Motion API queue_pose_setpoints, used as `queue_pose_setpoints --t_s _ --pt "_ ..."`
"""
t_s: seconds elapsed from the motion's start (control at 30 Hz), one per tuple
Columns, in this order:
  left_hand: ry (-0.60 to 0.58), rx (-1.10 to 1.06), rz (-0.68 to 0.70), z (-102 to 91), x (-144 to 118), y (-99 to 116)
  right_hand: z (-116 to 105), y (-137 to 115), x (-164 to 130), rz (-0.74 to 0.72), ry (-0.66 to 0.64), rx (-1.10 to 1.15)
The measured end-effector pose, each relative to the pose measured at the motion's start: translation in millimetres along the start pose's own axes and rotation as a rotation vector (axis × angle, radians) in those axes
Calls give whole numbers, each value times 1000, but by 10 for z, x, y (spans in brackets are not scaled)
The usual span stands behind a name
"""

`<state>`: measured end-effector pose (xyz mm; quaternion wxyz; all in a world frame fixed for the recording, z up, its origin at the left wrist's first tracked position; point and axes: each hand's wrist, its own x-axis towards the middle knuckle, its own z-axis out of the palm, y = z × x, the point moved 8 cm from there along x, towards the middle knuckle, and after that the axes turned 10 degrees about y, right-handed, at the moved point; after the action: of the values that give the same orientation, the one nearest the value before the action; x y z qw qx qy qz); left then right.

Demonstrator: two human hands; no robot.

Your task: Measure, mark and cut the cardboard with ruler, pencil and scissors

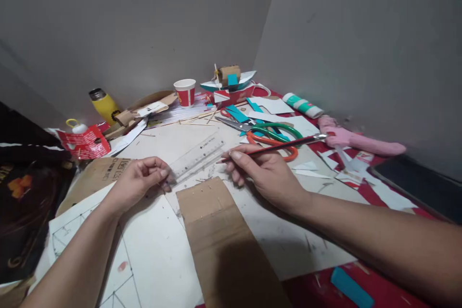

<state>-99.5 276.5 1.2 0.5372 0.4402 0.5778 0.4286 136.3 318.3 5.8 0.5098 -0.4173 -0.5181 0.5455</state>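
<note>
My left hand (144, 178) pinches the near end of a clear plastic ruler (198, 155), which slants up to the right above the white board. In my right hand (265, 173) is a dark red pencil (288, 144), its tip pointing left near the ruler's far end. Between my forearms lies a strip of brown cardboard (216, 226) with small marks by its far edge. Under my left forearm rests a white sheet (155, 245) with ink-drawn lines and triangles. Scissors (274, 132) with green and orange handles lie just beyond my right hand.
A paper cup (185, 96), a model boat (231, 82) and a yellow bottle (104, 106) stand at the back. A pink glue gun (361, 142) lies right, beside a green-and-white tube (302, 105). Paper scraps cover the right side. A blue piece (352, 286) sits at the front.
</note>
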Motion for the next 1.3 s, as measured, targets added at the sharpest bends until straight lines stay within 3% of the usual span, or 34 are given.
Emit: queue_pose_setpoints --t_s 0.37,0.63,0.97,1.13,1.3 --pt "161 82 126 189 -93 261 -30 -33 -7 -61 10 39" --pt "101 208 211 298 -131 264 -23 -32 -12 -57 6 32" --pt "307 303 392 332 -307 456 -9 -70 -25 -70 1 36" --pt "273 76 246 374 -295 400 -2 -47 -16 -43 -23 -12" --pt "292 -95 44 279 -207 270 0 -72 -14 -80 -33 -18"
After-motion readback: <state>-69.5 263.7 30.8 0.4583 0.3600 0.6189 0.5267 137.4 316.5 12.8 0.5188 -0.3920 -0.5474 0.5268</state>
